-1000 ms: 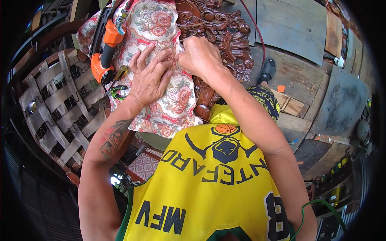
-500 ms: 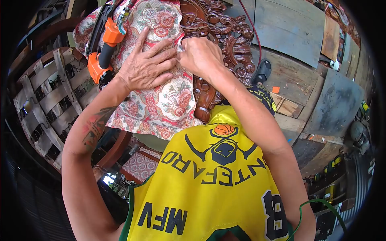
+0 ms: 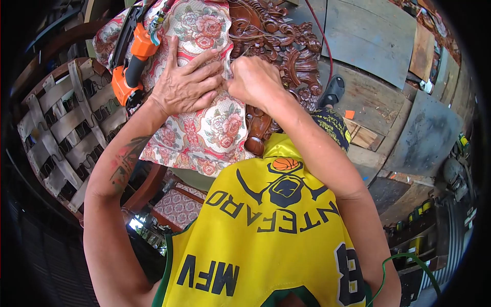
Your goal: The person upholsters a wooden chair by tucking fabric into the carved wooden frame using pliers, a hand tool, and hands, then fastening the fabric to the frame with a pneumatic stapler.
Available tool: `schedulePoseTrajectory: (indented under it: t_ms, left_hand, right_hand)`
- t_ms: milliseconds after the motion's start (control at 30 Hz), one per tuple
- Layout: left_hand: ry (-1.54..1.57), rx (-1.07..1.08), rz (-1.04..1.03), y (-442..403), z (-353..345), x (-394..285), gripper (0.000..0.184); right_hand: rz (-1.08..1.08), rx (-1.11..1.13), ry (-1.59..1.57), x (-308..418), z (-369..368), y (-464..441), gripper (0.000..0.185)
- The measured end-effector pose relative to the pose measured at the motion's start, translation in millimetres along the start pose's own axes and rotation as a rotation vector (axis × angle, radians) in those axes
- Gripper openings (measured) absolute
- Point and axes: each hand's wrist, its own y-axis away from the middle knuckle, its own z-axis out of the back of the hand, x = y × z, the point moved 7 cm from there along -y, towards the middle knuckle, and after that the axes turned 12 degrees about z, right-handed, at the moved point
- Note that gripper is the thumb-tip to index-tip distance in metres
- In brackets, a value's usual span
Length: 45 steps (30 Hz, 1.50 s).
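Note:
My left hand (image 3: pixel 188 82) lies flat with spread fingers on the floral fabric (image 3: pixel 204 130). Beside it, my right hand (image 3: pixel 253 79) is closed in a pinch at the fabric's right edge, and what its fingertips hold is hidden. Dark carved wood (image 3: pixel 302 61), glossy and brown, runs along that edge behind my right hand. An orange and black power tool (image 3: pixel 134 66) rests on the fabric to the left of my left hand.
A seat frame with woven straps and springs (image 3: pixel 66 123) stands at the left. A patterned cushion (image 3: pixel 177 207) shows below the fabric. Boards (image 3: pixel 371 38) cover the floor at the right, where a red hose (image 3: pixel 323 36) runs near a sandaled foot (image 3: pixel 333 91).
My left hand has shifted up and spread its fingers flatter, nearer my right hand. The green-handled pliers left of it are no longer visible. My right hand stays closed at the fabric edge.

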Motion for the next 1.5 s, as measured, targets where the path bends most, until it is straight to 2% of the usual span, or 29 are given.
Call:
schedulePoseTrajectory:
  t_ms: [133, 200, 300, 400, 433, 600, 967, 1133, 1200, 1233, 1300, 1367, 1500]
  left_hand:
    - [-0.008, 0.017, 0.003, 1, 0, 2, 0.03]
    - [-0.012, 0.02, -0.005, 1, -3, 2, 0.032]
    - [-0.001, -0.018, 0.002, 0, -1, 1, 0.028]
    - [0.012, -0.025, 0.001, 1, -2, 2, 0.028]
    - [0.018, -0.027, 0.01, 1, -2, 2, 0.028]
    - [0.009, -0.015, 0.011, 2, -3, 3, 0.032]
    - [0.027, -0.09, -0.004, 2, 1, 1, 0.028]
    - [0.037, -0.107, 0.0, 4, 0, 1, 0.028]
    - [0.04, -0.11, 0.007, 3, 1, 1, 0.027]
    - [0.048, -0.122, 0.003, 2, 3, -1, 0.025]
    - [0.059, -0.137, 0.006, 1, 10, 0, 0.023]
    - [0.117, -0.061, -0.037, 1, 10, -2, 0.027]
    - [0.158, -0.111, -0.009, 0, 9, 0, 0.027]
  right_hand:
    - [-0.086, 0.005, -0.096, -9, -17, 9, 0.02]
    - [-0.114, -0.078, -0.2, -14, -18, 12, 0.019]
    - [-0.127, -0.145, -0.193, -12, -19, 8, 0.018]
    - [-0.158, -0.027, -0.317, -19, -23, -1, 0.019]
    - [-0.2, 0.094, -0.379, -22, -25, -5, 0.021]
    - [-0.088, 0.085, -0.052, -14, -6, -10, 0.023]
    - [-0.079, 0.117, -0.17, -22, -12, -8, 0.016]
    - [-0.091, 0.137, -0.24, -18, -8, -5, 0.023]
    - [-0.148, 0.164, -0.468, -20, -8, -2, 0.027]
    - [-0.149, 0.168, -0.461, -21, -3, -1, 0.027]
    - [-0.218, 0.109, -0.577, -27, 14, 6, 0.031]
    - [-0.232, 0.007, -0.534, -33, 39, 12, 0.032]
    - [-0.219, -0.189, -0.536, -43, 78, 20, 0.031]
